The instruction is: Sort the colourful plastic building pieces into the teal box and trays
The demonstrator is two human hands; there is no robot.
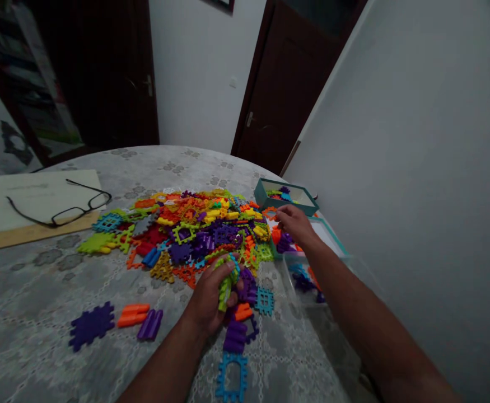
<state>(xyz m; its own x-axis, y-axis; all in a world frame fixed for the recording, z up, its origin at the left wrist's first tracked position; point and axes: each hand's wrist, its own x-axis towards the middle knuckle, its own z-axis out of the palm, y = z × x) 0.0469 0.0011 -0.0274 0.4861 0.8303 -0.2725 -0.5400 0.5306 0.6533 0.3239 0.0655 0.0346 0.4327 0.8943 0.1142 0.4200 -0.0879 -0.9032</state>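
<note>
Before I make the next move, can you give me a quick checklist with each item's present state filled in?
1. Left hand closed on the lime-green building pieces: ok.
2. Right hand gripping the orange frame piece: cannot tell; they meet, but the contact is too small to read.
3. Eyeglasses apart from the pile of building pieces: ok, lying on the paper.
4. Pile sorted by colour: not ok, colours mixed.
5. Clear plastic bin empty: not ok, pieces inside.
</note>
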